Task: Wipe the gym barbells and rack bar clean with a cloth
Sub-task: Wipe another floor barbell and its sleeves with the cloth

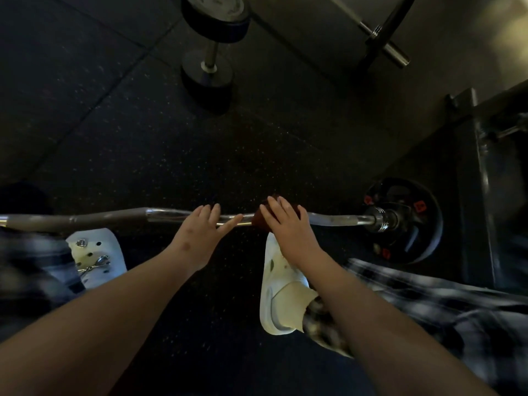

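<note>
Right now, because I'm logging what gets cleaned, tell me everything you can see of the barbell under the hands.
The barbell is a chrome curl bar with a wavy shaft, lying left to right over the dark floor. Its left stretch looks dull grey, its middle shiny. A black weight plate with red marks sits on its right end; its left end is cropped. The left hand rests straight fingers on it; the right hand presses a reddish-brown cloth onto it.

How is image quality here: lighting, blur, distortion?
Head view: dim, the floor nearly black, a brighter wall top right; plaid trousers smear with motion blur at both edges; left hand, right hand and barbell are fairly sharp; the dark cloth is hard to make out.
</note>
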